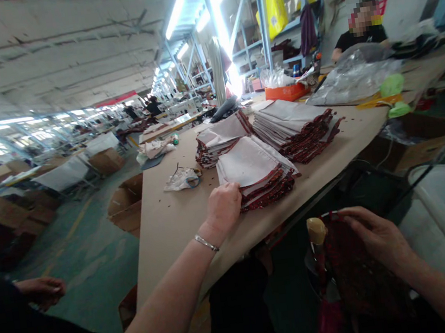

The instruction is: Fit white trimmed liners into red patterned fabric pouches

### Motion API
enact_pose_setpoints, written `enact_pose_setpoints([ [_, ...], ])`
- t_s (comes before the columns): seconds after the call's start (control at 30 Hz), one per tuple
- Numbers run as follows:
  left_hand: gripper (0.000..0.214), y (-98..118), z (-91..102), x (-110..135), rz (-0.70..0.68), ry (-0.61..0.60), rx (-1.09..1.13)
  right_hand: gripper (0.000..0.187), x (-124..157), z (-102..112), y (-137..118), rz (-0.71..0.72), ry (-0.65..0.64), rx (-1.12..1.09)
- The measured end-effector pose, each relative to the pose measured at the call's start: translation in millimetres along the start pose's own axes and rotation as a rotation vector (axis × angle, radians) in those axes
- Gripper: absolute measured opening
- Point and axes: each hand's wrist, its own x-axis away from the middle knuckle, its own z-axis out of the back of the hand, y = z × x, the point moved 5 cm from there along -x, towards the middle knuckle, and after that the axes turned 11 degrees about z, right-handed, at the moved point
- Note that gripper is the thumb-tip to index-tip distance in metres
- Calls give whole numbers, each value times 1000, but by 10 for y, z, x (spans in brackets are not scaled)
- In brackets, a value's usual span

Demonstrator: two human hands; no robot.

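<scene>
My left hand, with a bracelet at the wrist, is closed at the near-left corner of a stack of folded fabric pieces. These are pale on top with dark red, ragged edges. The fingertips are partly hidden, but they pinch the corner. Behind that stack lie two more, a left stack and a larger right stack. Below the table edge on the right, my right hand pinches the upper edge of a dark red patterned cloth, which hangs down. Beside the cloth a rounded wooden knob stands up.
The brown-topped table carries a crumpled plastic bag and an orange box. Large clear plastic lies at the far right. Someone sits behind it; another person's hand shows at left. A cardboard box stands beside the table.
</scene>
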Motion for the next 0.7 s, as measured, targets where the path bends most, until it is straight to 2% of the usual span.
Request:
enact_pose_setpoints([
  [0.1,23,67,41,-34,-87,-31,-122,18,-366,-33,-737,369,46,-40],
  [0.2,23,68,103,-107,-44,-26,-80,17,-747,-222,-1419,685,-21,28],
  [0.27,24,24,155,-171,44,6,20,20,-996,-434,-1746,780,-104,138],
  [0.33,23,-17,209,-220,97,49,116,21,-1227,-673,-1952,786,-190,293],
  [0.43,21,-55,298,-228,109,89,198,24,-1504,-980,-2065,714,-320,538],
  [0.5,20,-84,359,-180,118,96,217,23,-1637,-1092,-2044,661,-399,655],
  [0.57,20,-122,395,-105,132,95,224,25,-1749,-1109,-1982,623,-440,718],
  [0.7,15,-226,286,-18,191,51,266,33,-1926,-931,-1803,488,-359,743],
])
